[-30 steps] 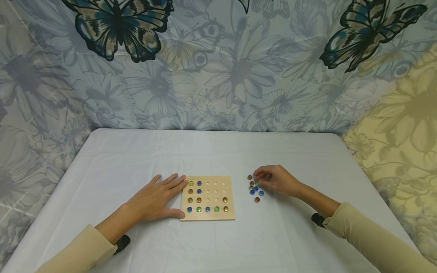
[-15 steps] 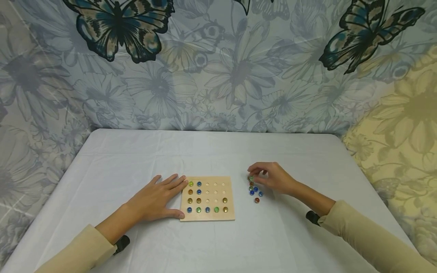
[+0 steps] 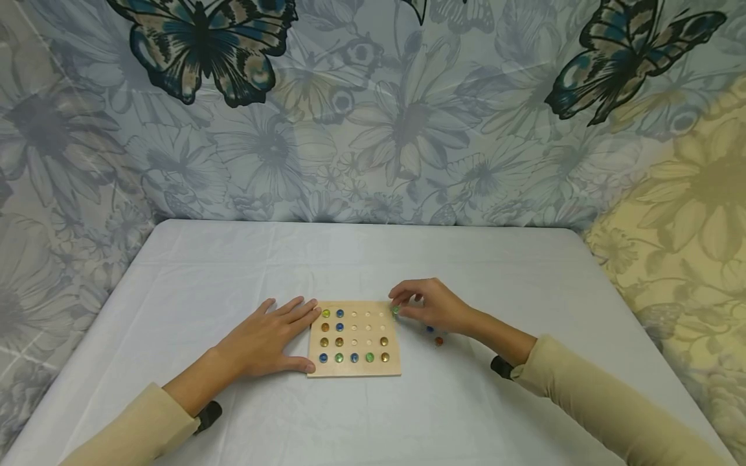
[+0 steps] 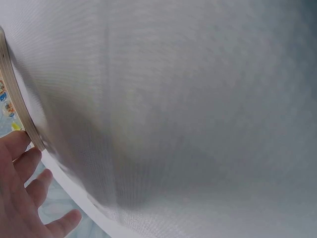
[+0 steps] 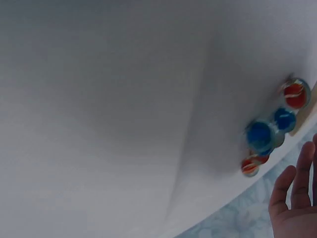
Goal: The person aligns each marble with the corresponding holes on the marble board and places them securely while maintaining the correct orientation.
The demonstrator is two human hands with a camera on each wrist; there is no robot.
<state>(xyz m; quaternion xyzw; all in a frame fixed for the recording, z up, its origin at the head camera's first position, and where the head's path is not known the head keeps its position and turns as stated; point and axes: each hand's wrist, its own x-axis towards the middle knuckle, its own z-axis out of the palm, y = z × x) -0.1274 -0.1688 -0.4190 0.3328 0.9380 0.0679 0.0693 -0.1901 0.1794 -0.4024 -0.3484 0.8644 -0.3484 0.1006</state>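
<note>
A light wooden board [image 3: 375, 369] with rows of small round hollows lies on the table, glass marbles filling its two left columns, its near row and one hollow at the right. My left hand [image 3: 265, 340], fingers spread, rests along the board's left edge; in the left wrist view its fingertips touch the board's edge [image 4: 20, 99]. At the board's far right corner my right hand [image 3: 434, 304] pinches a green marble [image 3: 395, 310] between thumb and fingertips. Below that hand lie a blue marble [image 3: 430, 329] and a red marble [image 3: 439, 342]; other loose ones are hidden behind it.
A white cloth [image 3: 262, 414] covers the table. In the right wrist view several loose marbles, among them a blue marble [image 5: 260, 136], lie in a cluster beside the right hand. Behind the table hangs a floral curtain [image 3: 373, 129] with butterflies.
My right hand, with the green marble pinched in it, has moved left from the loose marbles to the board's far right corner. My left hand has stayed on the board's edge.
</note>
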